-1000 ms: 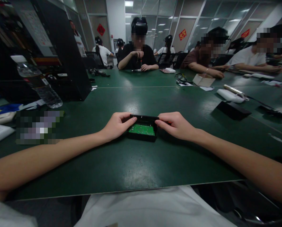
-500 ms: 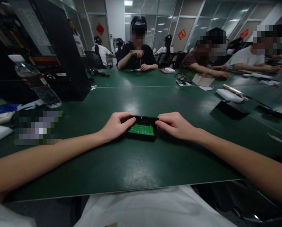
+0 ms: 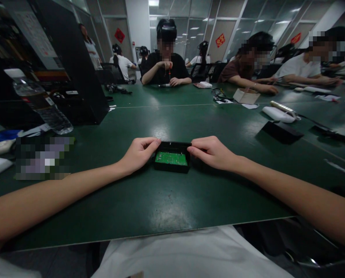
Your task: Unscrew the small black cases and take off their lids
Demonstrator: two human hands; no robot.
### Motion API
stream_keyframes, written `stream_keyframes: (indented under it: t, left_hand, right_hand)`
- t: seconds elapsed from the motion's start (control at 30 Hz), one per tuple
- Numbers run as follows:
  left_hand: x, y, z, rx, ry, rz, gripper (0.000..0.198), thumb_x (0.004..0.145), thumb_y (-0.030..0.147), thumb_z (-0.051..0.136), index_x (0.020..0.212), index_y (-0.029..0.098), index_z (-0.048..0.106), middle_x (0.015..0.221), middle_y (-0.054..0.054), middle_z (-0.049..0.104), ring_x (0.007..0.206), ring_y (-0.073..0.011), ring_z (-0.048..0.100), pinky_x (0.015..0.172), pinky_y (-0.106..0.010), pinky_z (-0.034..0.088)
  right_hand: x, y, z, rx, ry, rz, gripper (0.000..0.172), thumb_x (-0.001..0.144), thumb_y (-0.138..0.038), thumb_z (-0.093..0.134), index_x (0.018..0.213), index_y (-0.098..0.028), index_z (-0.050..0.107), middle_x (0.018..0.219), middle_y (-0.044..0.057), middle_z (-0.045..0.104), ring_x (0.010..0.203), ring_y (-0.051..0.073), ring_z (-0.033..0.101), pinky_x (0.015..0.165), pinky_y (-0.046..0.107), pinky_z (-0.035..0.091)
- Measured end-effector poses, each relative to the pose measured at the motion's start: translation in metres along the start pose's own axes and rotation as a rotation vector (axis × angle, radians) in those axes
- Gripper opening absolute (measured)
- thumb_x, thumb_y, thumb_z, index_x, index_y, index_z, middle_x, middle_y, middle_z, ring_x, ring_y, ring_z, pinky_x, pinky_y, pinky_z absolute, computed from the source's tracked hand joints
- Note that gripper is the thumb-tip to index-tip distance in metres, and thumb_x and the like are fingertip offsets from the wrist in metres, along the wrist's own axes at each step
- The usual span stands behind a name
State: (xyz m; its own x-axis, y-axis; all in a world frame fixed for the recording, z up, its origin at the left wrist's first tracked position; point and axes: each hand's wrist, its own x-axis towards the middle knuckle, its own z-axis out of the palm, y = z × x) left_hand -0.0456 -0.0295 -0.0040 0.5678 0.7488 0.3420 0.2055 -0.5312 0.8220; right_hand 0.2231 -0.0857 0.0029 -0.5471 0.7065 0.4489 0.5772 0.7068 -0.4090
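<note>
A small black plastic case (image 3: pixel 171 168) rests on the green table in front of me, its inside facing up. Within it lies a green circuit board (image 3: pixel 170 158) dotted with small solder points. Along the case's far side stands a black cover (image 3: pixel 175 146), tilted up; whether it is joined to the case I cannot tell. My left hand (image 3: pixel 140 154) pinches the left end of the cover between thumb and fingers. At its right end, my right hand (image 3: pixel 214 151) is closed in the same sort of pinch. The fingertips behind the cover are hidden.
On the left are a water bottle (image 3: pixel 42 104), a dark cabinet (image 3: pixel 82 77) and a blurred-out item (image 3: pixel 45 158). To the right lie a black box (image 3: pixel 281 132) and a white device (image 3: pixel 278 114). Across the table, a person (image 3: pixel 166 67) holds a screwdriver (image 3: pixel 169 70).
My left thumb has slid outward from the cover's inner face to its left corner. The right hand keeps its hold. The whole view has shifted slightly.
</note>
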Motion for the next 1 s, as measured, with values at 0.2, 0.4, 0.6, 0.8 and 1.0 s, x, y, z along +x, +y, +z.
stream_keyframes:
  t: [0.2,0.4,0.6,0.8,1.0]
  left_hand:
    - [0.0019,-0.0033,0.0011,-0.010,0.021,0.014,0.041,0.097,0.048,0.055,0.088,0.013,0.074,0.077,-0.003,0.065,0.072,-0.0157,0.056,0.065,-0.025,0.043]
    - [0.0019,-0.0073,0.0008,0.006,0.038,0.014,0.041,0.096,0.049,0.055,0.089,0.014,0.075,0.079,-0.004,0.068,0.072,-0.0167,0.059,0.065,-0.025,0.044]
    - [0.0020,-0.0055,0.0003,0.035,0.021,0.027,0.042,0.096,0.048,0.055,0.085,0.013,0.074,0.077,-0.004,0.069,0.072,-0.0172,0.060,0.065,-0.026,0.044]
    - [0.0007,-0.0040,0.0005,0.050,0.045,0.040,0.042,0.096,0.047,0.055,0.086,0.013,0.076,0.076,-0.004,0.069,0.071,-0.0167,0.059,0.064,-0.025,0.044]
    - [0.0006,-0.0021,0.0005,0.035,0.061,0.038,0.042,0.094,0.049,0.057,0.087,0.013,0.077,0.079,-0.006,0.072,0.074,-0.0186,0.062,0.066,-0.026,0.047]
  right_hand:
    - [0.0002,-0.0019,-0.0005,-0.040,0.025,0.036,0.039,0.103,-0.033,0.048,0.067,-0.019,0.053,0.063,-0.002,0.051,0.057,0.010,0.047,0.059,0.025,0.036]
    - [-0.0009,-0.0016,0.0002,0.020,0.025,0.077,0.034,0.101,-0.033,0.051,0.074,-0.017,0.062,0.066,0.000,0.059,0.058,0.010,0.052,0.058,0.025,0.038]
    - [-0.0030,0.0015,0.0005,0.193,0.033,0.217,0.029,0.098,-0.039,0.055,0.095,-0.016,0.073,0.071,0.002,0.068,0.059,0.013,0.059,0.055,0.025,0.043]
    - [-0.0032,0.0020,-0.0001,0.249,0.052,0.241,0.028,0.095,-0.039,0.060,0.097,-0.015,0.076,0.070,0.002,0.069,0.059,0.013,0.061,0.055,0.025,0.046]
    - [-0.0026,-0.0007,-0.0011,0.229,0.059,0.220,0.026,0.095,-0.036,0.060,0.095,-0.015,0.075,0.069,0.002,0.069,0.059,0.013,0.061,0.054,0.025,0.046]
